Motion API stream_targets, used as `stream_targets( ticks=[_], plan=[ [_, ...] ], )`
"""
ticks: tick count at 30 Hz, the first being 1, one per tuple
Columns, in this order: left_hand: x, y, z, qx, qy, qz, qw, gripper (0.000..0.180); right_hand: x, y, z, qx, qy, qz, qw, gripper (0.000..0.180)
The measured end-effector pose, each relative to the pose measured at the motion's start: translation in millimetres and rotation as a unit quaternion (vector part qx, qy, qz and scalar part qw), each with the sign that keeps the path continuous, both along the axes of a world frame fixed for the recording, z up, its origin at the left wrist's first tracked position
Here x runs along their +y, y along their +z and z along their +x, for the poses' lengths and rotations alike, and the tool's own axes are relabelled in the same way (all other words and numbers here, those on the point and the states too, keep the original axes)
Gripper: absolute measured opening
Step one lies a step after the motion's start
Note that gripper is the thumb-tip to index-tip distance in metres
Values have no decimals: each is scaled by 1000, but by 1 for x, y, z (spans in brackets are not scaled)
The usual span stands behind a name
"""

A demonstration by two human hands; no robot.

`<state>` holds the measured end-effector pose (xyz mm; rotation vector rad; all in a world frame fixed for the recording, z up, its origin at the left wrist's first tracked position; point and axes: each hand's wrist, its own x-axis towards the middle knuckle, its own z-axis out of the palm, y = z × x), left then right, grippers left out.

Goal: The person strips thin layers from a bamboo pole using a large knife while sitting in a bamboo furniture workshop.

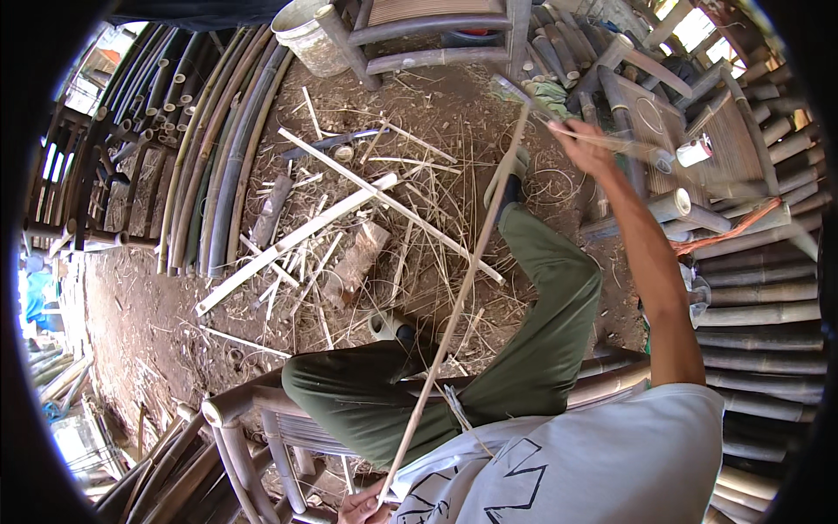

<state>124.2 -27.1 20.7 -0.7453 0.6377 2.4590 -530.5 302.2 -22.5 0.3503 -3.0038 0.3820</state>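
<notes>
A long thin bamboo strip runs slantwise from my lap up past my right knee. My left hand is closed round its lower end beside my shirt. Out to the upper right, my right hand grips a knife, whose grey blade points up and left beside the strip's far end. A pale, motion-blurred length trails right of that hand; whether it is the knife's handle or a strip I cannot tell. My legs in green trousers are spread beneath the strip.
Split bamboo pieces, shavings and a wooden block litter the dirt floor ahead. Bamboo poles lie at left. A bucket and bamboo chair stand at the back. On bamboo furniture at right sits a white cup.
</notes>
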Motion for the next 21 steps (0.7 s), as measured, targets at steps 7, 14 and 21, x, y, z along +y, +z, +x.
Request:
stream_targets(
  ticks=[7,14,21],
  plan=[
    [0,-7,-2,-1,32,26,999,52,-6,11,14,-201,-92,-495,840,60],
    [15,-16,-66,39,30,-80,996,44,-167,-3,187,-270,3,-639,720,36],
    [33,-5,-158,75,43,-284,955,39,-213,-6,216,-258,56,-580,770,19]
  ],
)
